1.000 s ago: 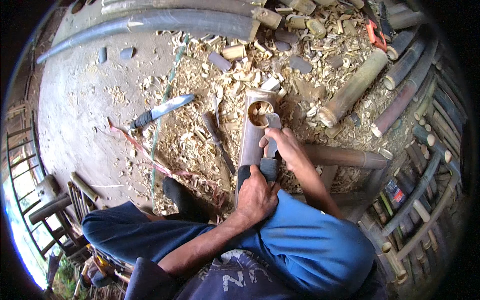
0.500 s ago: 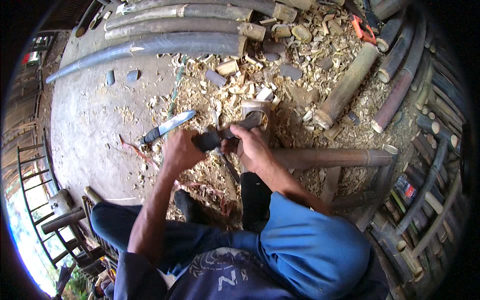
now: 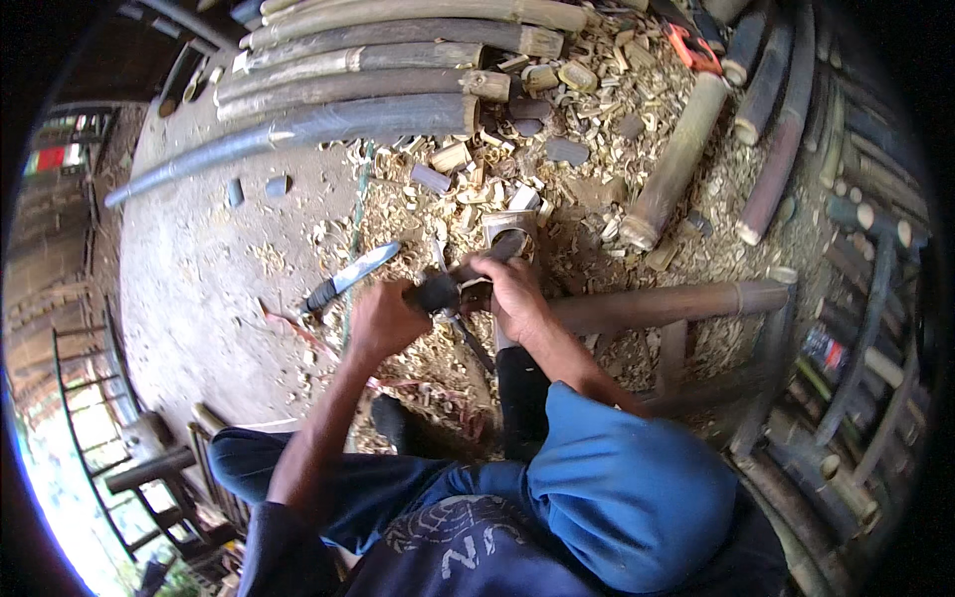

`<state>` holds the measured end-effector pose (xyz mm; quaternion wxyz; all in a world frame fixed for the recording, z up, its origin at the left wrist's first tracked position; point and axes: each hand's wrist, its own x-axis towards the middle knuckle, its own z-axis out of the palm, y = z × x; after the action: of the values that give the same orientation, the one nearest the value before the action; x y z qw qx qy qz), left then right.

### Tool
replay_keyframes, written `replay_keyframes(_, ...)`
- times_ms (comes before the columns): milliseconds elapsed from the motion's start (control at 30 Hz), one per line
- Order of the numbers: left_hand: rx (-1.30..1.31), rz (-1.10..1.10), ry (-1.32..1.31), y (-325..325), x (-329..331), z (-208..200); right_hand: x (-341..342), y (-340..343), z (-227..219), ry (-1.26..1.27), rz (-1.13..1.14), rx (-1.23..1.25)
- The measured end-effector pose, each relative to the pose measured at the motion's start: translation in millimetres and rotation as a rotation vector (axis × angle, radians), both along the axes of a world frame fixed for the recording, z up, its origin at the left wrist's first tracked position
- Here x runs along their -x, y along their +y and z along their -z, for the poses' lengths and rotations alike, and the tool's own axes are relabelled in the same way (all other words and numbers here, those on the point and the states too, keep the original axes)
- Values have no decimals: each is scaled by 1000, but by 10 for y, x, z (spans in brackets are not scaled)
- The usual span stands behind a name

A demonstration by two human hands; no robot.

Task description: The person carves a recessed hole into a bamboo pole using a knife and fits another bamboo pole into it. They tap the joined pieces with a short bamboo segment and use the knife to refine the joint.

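Note:
My left hand (image 3: 388, 318) is closed around the dark, wrapped end of a long hand tool (image 3: 436, 293). My right hand (image 3: 517, 300) grips the same tool farther along, thumb on top. Its far end slants into the hollow of an upright, pale-topped bamboo post (image 3: 509, 218); whether that end is a blade is unclear. Beneath the tool, a thin strip-like metal piece (image 3: 468, 343) with a dark lower end shows between my hands. To the left, a broad-bladed knife (image 3: 366, 265) with a dark grip lies among shavings.
Bamboo poles (image 3: 348, 120) lie side by side at the back. An orange-handled saw (image 3: 693, 50) is at the upper right, near a thick bamboo length (image 3: 678, 164). A horizontal bamboo beam (image 3: 676, 304) runs right of the post. Shavings cover much of the ground.
The whole view has shifted slightly, with the floor items appearing lower at left. Both hands stay on the tool, whose wrapped end looks turned a little.

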<state>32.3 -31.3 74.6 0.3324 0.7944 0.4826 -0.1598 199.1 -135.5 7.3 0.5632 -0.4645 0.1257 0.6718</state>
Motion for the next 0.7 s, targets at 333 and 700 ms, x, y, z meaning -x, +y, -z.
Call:
replay_keyframes(333,-77,207,306,492,-868,-670,-90,93,60,408,323,-162)
replay_keyframes(700,34,125,218,394,-446,-381,-70,176,-27,106,63,23)
